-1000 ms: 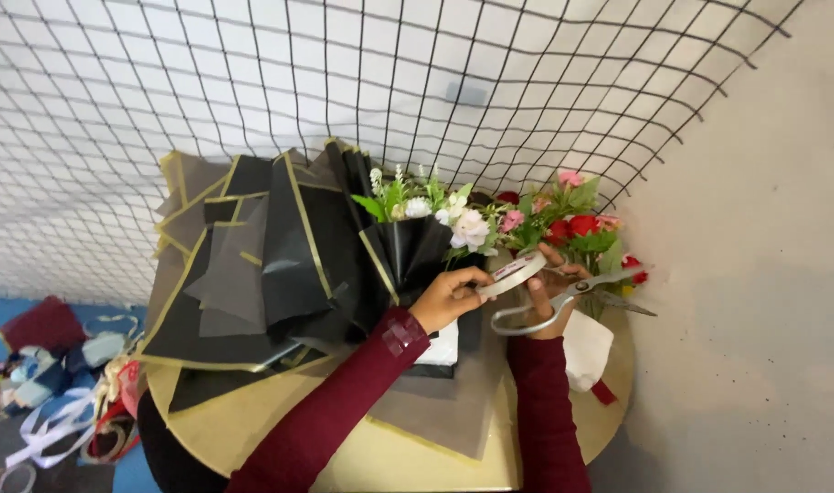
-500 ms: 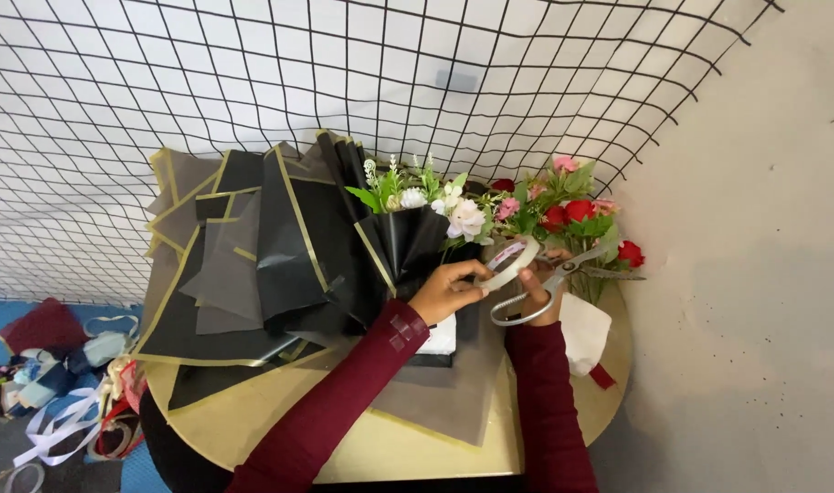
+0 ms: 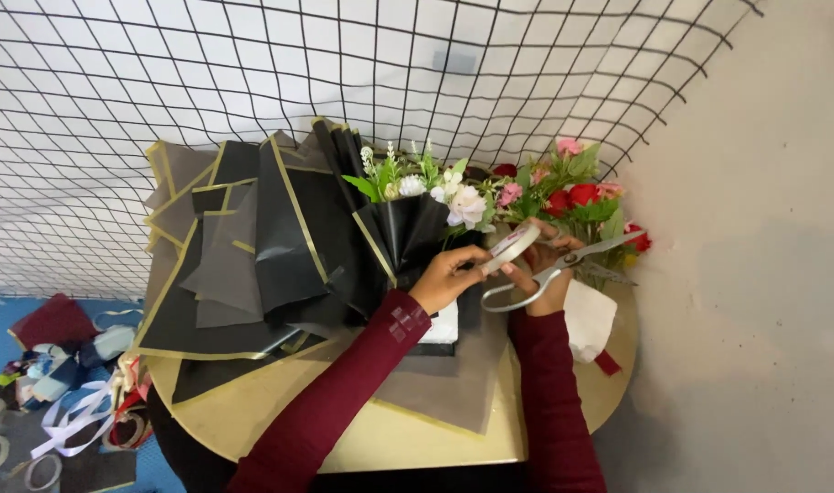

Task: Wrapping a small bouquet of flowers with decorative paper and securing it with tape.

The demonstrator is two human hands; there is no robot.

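The left hand [image 3: 449, 278] grips a roll of tape [image 3: 513, 246] with its fingers closed around the roll, and it holds the roll up over the far side of the round table [image 3: 362, 429]. The right hand [image 3: 547, 278] is closed on a pair of silver scissors [image 3: 563, 267]. Its fingers go through the handle loops, and the blades point out toward the right edge of the table. The roll and the scissors are just beside each other, and the two hands almost touch. Right behind the hands stands a small bunch of white flowers [image 3: 440, 187] wrapped in black paper [image 3: 408, 233]. More flowers, red and pink [image 3: 572, 187], sit by the far right edge. Black sheets with gold edges [image 3: 253, 246] are piled on the left half of the table. A grey sheet [image 3: 444, 383] lies under the arms near the front edge. Some white paper [image 3: 589, 319] lies by the right edge. Ribbons [image 3: 70, 420] lie on the floor to the left.
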